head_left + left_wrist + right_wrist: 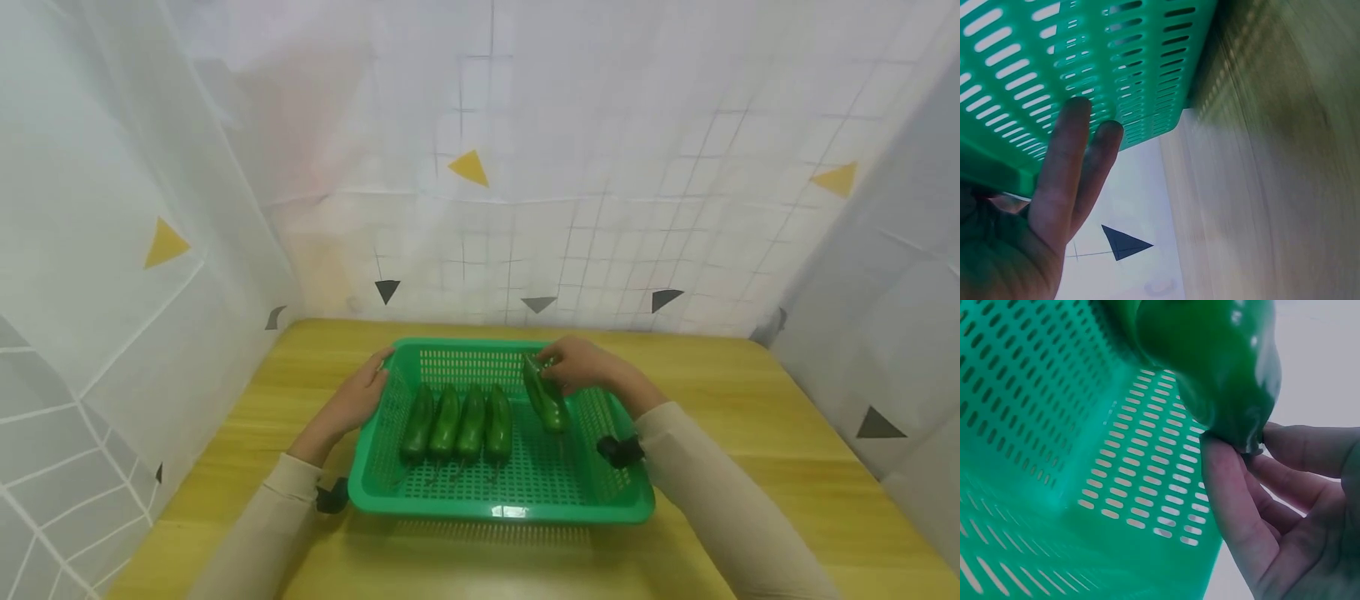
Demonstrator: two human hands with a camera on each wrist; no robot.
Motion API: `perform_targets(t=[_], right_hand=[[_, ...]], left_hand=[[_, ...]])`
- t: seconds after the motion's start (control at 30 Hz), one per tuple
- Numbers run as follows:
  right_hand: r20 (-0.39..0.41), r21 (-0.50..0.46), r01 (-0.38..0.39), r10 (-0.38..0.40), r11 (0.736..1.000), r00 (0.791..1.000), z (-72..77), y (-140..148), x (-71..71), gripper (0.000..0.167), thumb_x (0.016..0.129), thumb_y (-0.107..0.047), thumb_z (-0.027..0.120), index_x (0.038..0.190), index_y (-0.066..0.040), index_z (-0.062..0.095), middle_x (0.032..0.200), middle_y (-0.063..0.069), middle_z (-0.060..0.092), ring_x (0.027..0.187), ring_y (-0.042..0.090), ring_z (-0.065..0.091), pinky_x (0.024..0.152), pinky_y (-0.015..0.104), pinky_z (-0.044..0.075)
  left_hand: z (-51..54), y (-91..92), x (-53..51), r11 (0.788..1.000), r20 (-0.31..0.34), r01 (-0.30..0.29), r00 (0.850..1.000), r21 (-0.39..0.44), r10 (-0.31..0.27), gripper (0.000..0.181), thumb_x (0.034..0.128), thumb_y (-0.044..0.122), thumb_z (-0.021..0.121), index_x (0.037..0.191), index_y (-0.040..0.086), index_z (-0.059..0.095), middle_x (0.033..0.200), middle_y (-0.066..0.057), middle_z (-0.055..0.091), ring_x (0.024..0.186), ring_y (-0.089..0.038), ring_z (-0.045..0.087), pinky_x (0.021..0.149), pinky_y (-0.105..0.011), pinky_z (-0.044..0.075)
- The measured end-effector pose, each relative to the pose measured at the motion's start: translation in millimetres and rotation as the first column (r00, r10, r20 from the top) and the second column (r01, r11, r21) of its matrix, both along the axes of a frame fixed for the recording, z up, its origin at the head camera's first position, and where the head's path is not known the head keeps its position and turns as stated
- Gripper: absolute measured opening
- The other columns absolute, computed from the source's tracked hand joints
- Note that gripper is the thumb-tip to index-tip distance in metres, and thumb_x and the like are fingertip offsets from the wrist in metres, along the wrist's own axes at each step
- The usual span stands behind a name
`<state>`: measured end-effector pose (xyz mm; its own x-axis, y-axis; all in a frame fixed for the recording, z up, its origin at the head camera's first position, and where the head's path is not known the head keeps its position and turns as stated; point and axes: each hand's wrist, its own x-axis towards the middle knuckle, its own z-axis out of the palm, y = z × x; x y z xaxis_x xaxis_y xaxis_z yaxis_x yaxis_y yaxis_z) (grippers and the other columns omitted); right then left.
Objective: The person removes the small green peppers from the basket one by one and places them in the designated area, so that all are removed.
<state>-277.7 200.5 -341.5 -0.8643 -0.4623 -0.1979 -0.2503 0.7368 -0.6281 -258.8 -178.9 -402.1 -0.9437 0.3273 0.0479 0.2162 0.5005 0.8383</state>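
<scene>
A green plastic basket (502,512) with slotted walls stands on the table. Four... several green peppers (471,421) lie side by side in its left half. My right hand (581,365) pinches another pepper (546,398) at its upper end, over the basket's right part; the right wrist view shows thumb and fingers (1297,487) at the tip of that pepper (1216,362). My left hand (356,400) rests at the basket's left rim, and in the left wrist view its straight fingers (1063,169) touch the slotted outer wall (1141,69).
The wooden table (720,392) extends on both sides of the basket. A pale patterned sheet (600,125) with triangles stands behind the table and along both sides. Dark wrist straps or devices (621,452) show at both wrists.
</scene>
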Motion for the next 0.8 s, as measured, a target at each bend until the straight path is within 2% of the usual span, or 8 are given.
perform_targets(t=[0.17, 0.3, 0.4, 0.57, 0.8], right_hand=[[0.022, -0.055, 0.01, -0.009, 0.998, 1.0, 3.2, 1.4, 3.2, 0.043, 0.099, -0.005, 0.058, 0.136, 0.017, 0.053, 0.125, 0.033, 0.062, 0.086, 0.026, 0.073, 0.07, 0.035, 0.061], [0.012, -0.037, -0.004, 0.004, 0.999, 1.0, 10.6, -0.6, 1.0, 0.044, 0.1, -0.005, 0.056, 0.137, 0.017, 0.051, 0.129, 0.033, 0.06, 0.086, 0.026, 0.072, 0.071, 0.036, 0.061], [0.015, -0.023, -0.008, 0.009, 1.0, 1.0, 18.9, -0.4, -0.4, 0.043, 0.1, -0.005, 0.056, 0.136, 0.017, 0.052, 0.123, 0.03, 0.064, 0.084, 0.025, 0.072, 0.073, 0.038, 0.061], [0.037, -0.04, 0.003, -0.002, 0.999, 0.999, 23.3, 1.1, -0.2, 0.039, 0.1, -0.003, 0.056, 0.134, 0.017, 0.054, 0.113, 0.026, 0.069, 0.087, 0.026, 0.072, 0.075, 0.04, 0.061], [0.043, -0.053, 0.034, -0.032, 0.998, 0.999, 23.3, 10.0, 4.5, 0.04, 0.098, -0.004, 0.058, 0.132, 0.017, 0.056, 0.114, 0.024, 0.068, 0.086, 0.025, 0.072, 0.075, 0.039, 0.061]], left_hand=[[-0.3, -4.4, 0.1, 1.0, -0.006, -0.003, 1.0, -0.011, 0.003, 0.052, 0.1125, 0.02, 0.027, 0.162, 0.006, 0.021, 0.162, -0.024, 0.026, 0.147, -0.044, 0.025, 0.116, -0.063, 0.023], [0.6, -7.5, 0.7, 1.0, -0.002, -0.014, 1.0, 0.013, 0.014, 0.051, 0.1125, 0.021, 0.027, 0.162, 0.008, 0.022, 0.157, -0.023, 0.036, 0.136, -0.044, 0.041, 0.109, -0.062, 0.035], [1.3, -7.0, 1.8, 0.999, 0.0, -0.021, 1.0, 0.025, 0.021, 0.051, 0.1126, 0.022, 0.027, 0.162, 0.009, 0.022, 0.156, -0.022, 0.036, 0.135, -0.042, 0.042, 0.108, -0.061, 0.036], [2.0, -8.2, 3.0, 0.999, -0.017, 0.0, 1.0, 0.033, 0.001, 0.051, 0.1127, 0.021, 0.027, 0.162, 0.006, 0.02, 0.161, -0.022, 0.028, 0.146, -0.042, 0.028, 0.113, -0.064, 0.028], [2.0, -8.5, 2.0, 0.999, -0.01, 0.022, 1.0, 0.047, -0.022, 0.051, 0.1129, 0.021, 0.027, 0.161, 0.006, 0.021, 0.157, -0.024, 0.034, 0.136, -0.042, 0.04, 0.108, -0.062, 0.035]])
